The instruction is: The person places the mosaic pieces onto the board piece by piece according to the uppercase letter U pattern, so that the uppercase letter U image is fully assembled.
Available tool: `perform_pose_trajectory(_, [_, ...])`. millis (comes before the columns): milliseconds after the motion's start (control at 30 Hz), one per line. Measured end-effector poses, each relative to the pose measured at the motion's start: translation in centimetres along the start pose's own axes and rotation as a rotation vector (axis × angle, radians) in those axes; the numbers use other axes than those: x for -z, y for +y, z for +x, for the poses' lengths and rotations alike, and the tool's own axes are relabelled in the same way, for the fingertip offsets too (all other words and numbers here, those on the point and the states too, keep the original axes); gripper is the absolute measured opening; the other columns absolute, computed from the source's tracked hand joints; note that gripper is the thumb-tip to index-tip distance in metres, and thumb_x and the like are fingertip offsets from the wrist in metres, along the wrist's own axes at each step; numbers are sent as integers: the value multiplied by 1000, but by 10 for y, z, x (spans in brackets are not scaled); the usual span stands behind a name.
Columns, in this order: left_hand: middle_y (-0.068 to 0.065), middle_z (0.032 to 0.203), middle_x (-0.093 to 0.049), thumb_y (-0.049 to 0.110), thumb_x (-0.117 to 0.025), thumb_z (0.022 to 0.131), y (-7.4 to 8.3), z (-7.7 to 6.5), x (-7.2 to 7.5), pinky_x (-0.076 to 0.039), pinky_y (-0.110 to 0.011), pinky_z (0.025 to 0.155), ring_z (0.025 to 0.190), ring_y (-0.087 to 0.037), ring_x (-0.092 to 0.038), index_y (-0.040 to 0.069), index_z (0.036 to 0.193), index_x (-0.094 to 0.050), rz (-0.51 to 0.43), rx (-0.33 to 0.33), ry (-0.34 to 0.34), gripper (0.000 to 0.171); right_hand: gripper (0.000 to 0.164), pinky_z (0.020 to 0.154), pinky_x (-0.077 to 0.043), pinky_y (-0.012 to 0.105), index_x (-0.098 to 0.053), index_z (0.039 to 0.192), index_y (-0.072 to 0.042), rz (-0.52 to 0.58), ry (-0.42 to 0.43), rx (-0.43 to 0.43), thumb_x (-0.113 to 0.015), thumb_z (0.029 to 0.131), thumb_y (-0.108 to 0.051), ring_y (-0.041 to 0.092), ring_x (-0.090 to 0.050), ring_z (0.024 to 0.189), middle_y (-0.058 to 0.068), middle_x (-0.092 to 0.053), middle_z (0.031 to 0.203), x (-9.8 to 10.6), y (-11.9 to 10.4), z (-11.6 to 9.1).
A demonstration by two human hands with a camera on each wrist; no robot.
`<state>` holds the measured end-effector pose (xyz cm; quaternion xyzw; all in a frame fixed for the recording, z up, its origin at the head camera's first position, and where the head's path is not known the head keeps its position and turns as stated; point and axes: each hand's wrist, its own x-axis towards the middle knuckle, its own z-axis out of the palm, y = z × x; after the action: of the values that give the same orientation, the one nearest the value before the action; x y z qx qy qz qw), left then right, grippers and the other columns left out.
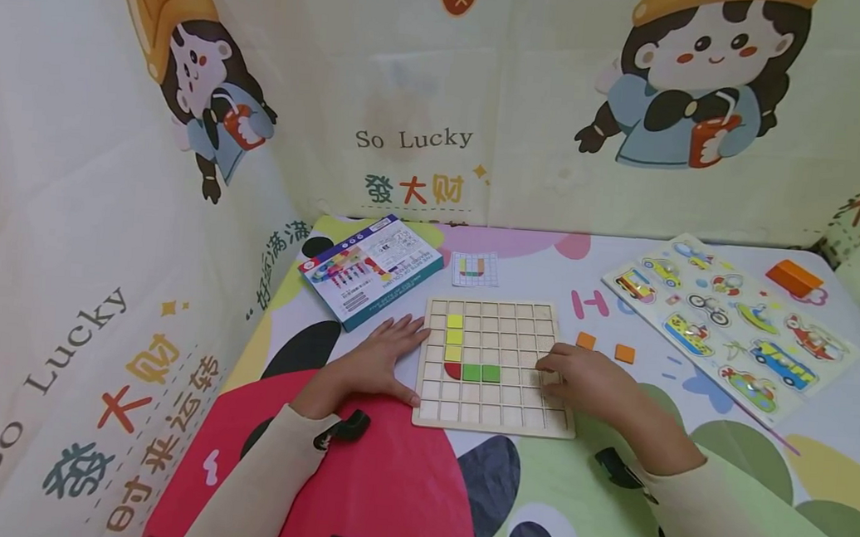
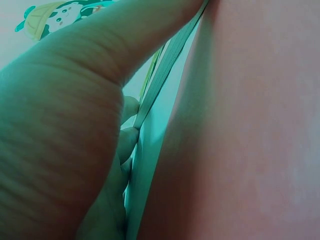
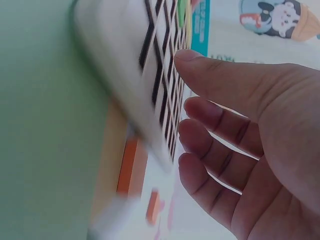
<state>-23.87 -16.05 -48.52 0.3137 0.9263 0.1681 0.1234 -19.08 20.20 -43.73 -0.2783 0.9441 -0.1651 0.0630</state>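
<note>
A square wooden grid board (image 1: 494, 419) lies on the table between the hands. On its left side is a column of yellow square tiles (image 1: 454, 337). Below them sits a red quarter-round tile (image 1: 453, 371), followed to the right by two green square tiles (image 1: 481, 373). My left hand (image 1: 374, 360) is spread at the board's left edge, thumb and fingertips right at the rim. Over the board's right side is my right hand (image 1: 594, 384); the right wrist view shows its thumb and bent fingers (image 3: 195, 135) apart with nothing between them. Two orange square tiles (image 1: 624, 354) lie just beyond this hand.
Behind the board lies a small pattern card (image 1: 475, 269). A flat box (image 1: 371, 271) rests at the back left. On the right are a vehicle picture board (image 1: 726, 322) and an orange object (image 1: 794, 278). Printed cloth walls (image 1: 539, 101) enclose the back and sides.
</note>
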Motion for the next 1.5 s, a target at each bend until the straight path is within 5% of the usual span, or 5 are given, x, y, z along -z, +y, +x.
perform_pose_trajectory(533, [1,162,-12,70,-76,63,0,-1,2,3,-41,116,148,-21,2,18,156,-23,6,11,-1,119,32,77,-55,43,-71,111,-8,88,-23,-238,-80,81,-18,22,-61,90,1,-67,100,15,57,-71])
perform_pose_trajectory(800, [2,162,-12,71,-75,63,0,2,2,2,-42,116,148,-21,1,20,156,-23,4,11,0,119,21,77,-54,42,-74,101,-13,91,-77,-180,-73,83,-3,19,-59,87,-6,-65,96,14,71,-97])
perform_pose_trajectory(1033, [1,162,-13,70,-75,63,1,2,6,2,-42,117,148,-21,1,19,156,-23,21,18,-1,118,37,72,-52,30,-74,98,-22,84,-71,-125,-66,78,8,14,-52,85,-11,-60,96,12,72,-100])
perform_pose_trajectory(1500, [1,162,-13,69,-76,64,2,0,1,1,-42,117,148,-20,0,20,156,-24,3,17,-4,118,22,64,-46,28,-70,94,-21,111,-83,-187,-83,76,-23,14,-49,79,-8,-56,91,5,65,-95])
